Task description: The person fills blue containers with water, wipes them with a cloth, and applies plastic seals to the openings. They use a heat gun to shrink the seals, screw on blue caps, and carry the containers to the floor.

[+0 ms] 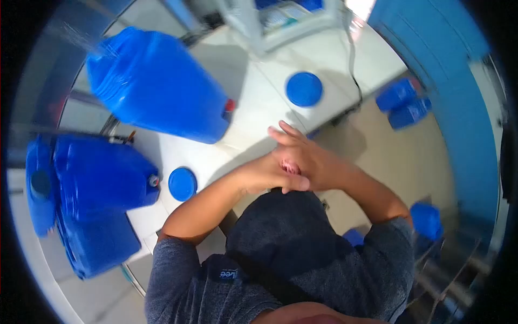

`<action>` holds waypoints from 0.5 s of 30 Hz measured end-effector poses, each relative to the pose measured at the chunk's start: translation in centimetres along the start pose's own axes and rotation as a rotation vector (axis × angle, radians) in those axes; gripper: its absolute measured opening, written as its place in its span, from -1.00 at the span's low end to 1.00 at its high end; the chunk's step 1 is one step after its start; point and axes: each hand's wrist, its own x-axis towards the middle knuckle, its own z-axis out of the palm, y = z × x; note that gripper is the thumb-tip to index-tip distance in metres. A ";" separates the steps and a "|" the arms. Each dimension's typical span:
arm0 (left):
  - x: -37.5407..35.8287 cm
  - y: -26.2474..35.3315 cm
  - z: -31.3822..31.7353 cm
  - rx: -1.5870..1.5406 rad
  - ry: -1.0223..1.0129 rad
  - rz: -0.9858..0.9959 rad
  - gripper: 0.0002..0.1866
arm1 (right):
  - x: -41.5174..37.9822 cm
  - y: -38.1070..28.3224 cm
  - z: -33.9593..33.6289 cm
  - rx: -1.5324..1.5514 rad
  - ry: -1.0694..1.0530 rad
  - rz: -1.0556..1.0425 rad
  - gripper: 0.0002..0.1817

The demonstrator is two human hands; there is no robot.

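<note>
In front of my dark trousers, my left hand (270,173) and my right hand (318,163) are pressed against each other, with no object seen in either. Fingers of my right hand stretch toward the upper left, spread apart. My left hand has its thumb laid out straight below them; its other fingers are mostly hidden by the right hand. Just beyond the hands lies a round blue lid (304,89) on a white tiled ledge (259,108). To the left, a large blue jerrycan (162,86) with a red cap (229,105) lies on its side.
Another round blue lid (182,184) is left of my arm, near more blue jerrycans (102,173). A white stool-like frame (259,38) stands at the back. A dark cable (353,65) runs along the ledge's right part. Smaller blue containers (402,102) sit on the lower floor by a blue wall.
</note>
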 end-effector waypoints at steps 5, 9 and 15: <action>3.9 -1.8 4.7 -0.286 -0.289 0.157 -0.39 | -8.0 -2.7 -3.8 -0.220 -0.008 0.111 -0.45; 7.9 -4.4 9.8 -0.402 -0.174 0.106 -0.11 | -12.6 -6.0 -4.0 -0.320 0.227 0.411 -0.64; 10.1 -4.1 12.5 0.200 -0.177 0.055 -0.15 | -23.1 -3.6 -9.0 -0.592 1.039 0.551 -0.75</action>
